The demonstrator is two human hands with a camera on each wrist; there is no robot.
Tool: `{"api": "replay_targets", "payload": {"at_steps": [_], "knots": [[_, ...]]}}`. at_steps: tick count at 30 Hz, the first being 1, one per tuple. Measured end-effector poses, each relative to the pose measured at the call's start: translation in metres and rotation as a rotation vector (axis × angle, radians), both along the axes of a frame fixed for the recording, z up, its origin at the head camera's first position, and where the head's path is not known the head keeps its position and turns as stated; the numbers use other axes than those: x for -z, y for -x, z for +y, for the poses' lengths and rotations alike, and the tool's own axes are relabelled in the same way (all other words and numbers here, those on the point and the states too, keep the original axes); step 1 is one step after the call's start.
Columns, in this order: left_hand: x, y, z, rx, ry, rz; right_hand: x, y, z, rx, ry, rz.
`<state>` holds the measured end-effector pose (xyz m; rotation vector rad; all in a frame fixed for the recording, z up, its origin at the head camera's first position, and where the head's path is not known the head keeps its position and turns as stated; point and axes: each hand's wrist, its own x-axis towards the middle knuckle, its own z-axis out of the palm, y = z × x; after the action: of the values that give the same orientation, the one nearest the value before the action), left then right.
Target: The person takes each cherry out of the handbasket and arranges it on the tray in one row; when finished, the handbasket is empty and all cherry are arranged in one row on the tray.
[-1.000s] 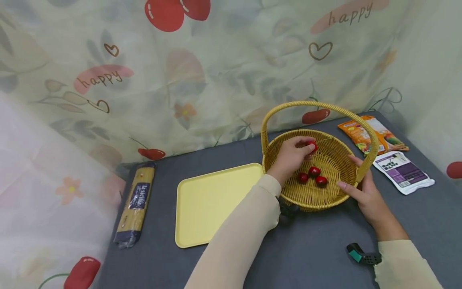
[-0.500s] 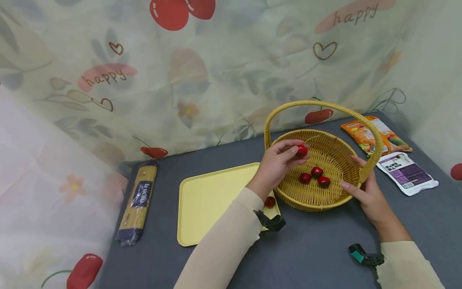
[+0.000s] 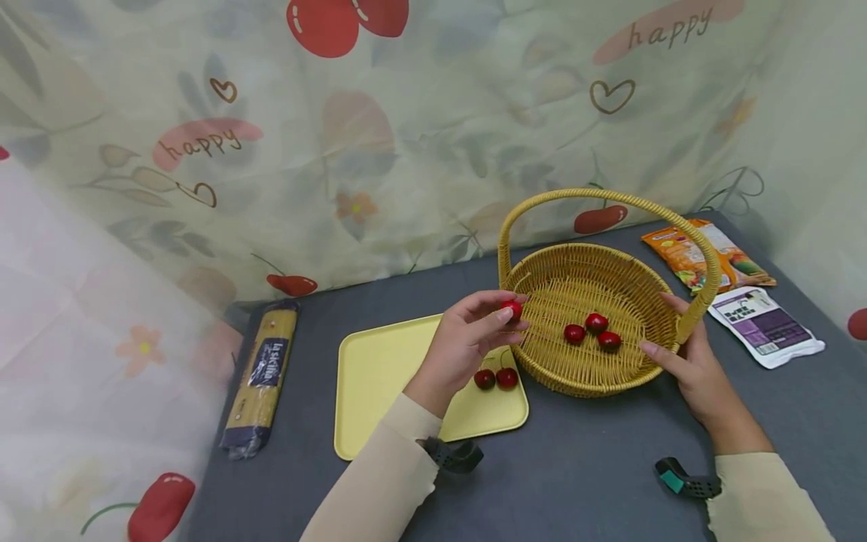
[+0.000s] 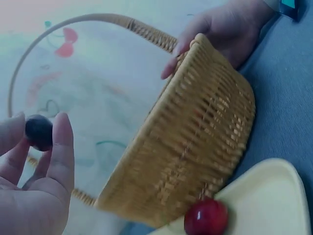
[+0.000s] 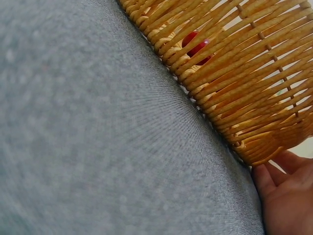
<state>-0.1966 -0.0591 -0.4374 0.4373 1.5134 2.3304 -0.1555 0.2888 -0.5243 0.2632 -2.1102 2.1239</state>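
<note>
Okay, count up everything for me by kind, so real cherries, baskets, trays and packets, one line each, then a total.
Basket: 1
Tray: 1
Cherries: 6 visible (3 in the basket, 2 on the tray, 1 held in the left hand)
Packets: 3
Total: 11

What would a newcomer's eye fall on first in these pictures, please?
Probably, in the head view, the basket right of centre, with its arched handle and three red cherries inside, the right hand gripping its side. Next comes the cherry pinched in the left hand, by the basket's left edge. Two more cherries lie at the right end of the tray.
</note>
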Motion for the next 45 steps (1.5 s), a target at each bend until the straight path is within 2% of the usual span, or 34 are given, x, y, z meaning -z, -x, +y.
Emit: {"api": "replay_targets", "payload": {"at_steps": [5, 14, 23, 26, 31, 39, 45], "knots": [[0.007, -0.011, -0.029, -0.053, -0.014, 0.009, -0.001, -0.001, 0.000, -0.006, 0.004, 0.005], [0.032, -0.030, -0.067, -0.193, 0.062, -0.061, -0.002, -0.001, 0.000, -0.008, 0.007, 0.010], [0.066, -0.050, -0.090, -0.294, 0.235, -0.068, -0.001, 0.000, -0.003, -0.007, 0.034, 0.012], [0.076, -0.053, -0.090, -0.306, 0.329, -0.039, 0.000, 0.000, -0.002, -0.008, 0.041, 0.016], [0.085, -0.057, -0.085, -0.315, 0.516, 0.049, 0.002, 0.000, -0.002, -0.014, 0.055, 0.025], [0.088, -0.059, -0.080, -0.366, 0.607, 0.173, 0.001, 0.001, -0.002, -0.015, 0.048, 0.008], [0.089, -0.059, -0.079, -0.363, 0.730, 0.241, 0.000, 0.000, -0.002, -0.006, 0.032, 0.001]]}}
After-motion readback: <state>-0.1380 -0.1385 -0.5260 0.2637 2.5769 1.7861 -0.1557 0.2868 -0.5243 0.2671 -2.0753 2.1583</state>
